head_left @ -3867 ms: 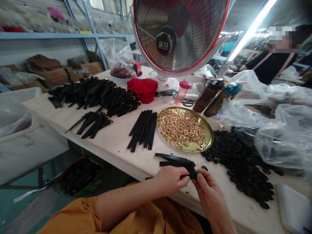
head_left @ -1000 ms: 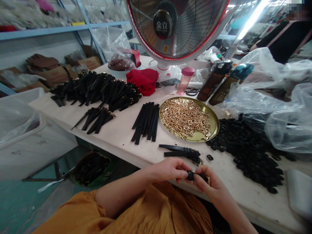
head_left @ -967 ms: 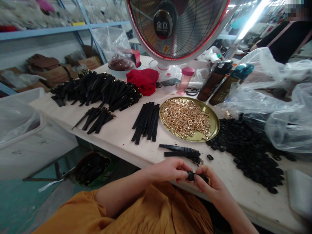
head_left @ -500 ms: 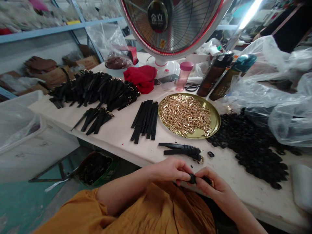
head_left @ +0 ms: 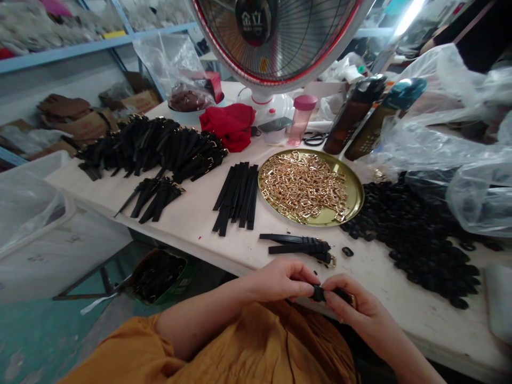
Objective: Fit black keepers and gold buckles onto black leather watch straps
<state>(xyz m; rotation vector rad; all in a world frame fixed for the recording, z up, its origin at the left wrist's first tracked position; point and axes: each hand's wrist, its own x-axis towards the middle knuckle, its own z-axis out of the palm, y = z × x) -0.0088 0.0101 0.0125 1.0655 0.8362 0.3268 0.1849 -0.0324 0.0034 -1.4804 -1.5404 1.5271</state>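
My left hand pinches one end of a black strap at the table's front edge. From the other side my right hand grips the same strap, with a bit of gold metal showing by its fingers. Most of the strap is hidden by the fingers. Just beyond the hands lie a few black straps with gold buckles, beside a single small black loop. Behind them stands a round gold tray heaped with gold buckles. Plain black strips lie left of the tray.
Many small black loops are piled at right, near clear plastic bags. Buckled straps are heaped at back left. A fan, red cloth, pink-lidded bottle and two dark bottles stand behind.
Both hands stay on the strap in nearly the same pose. The whole view has shifted slightly; nothing on the table has visibly moved.
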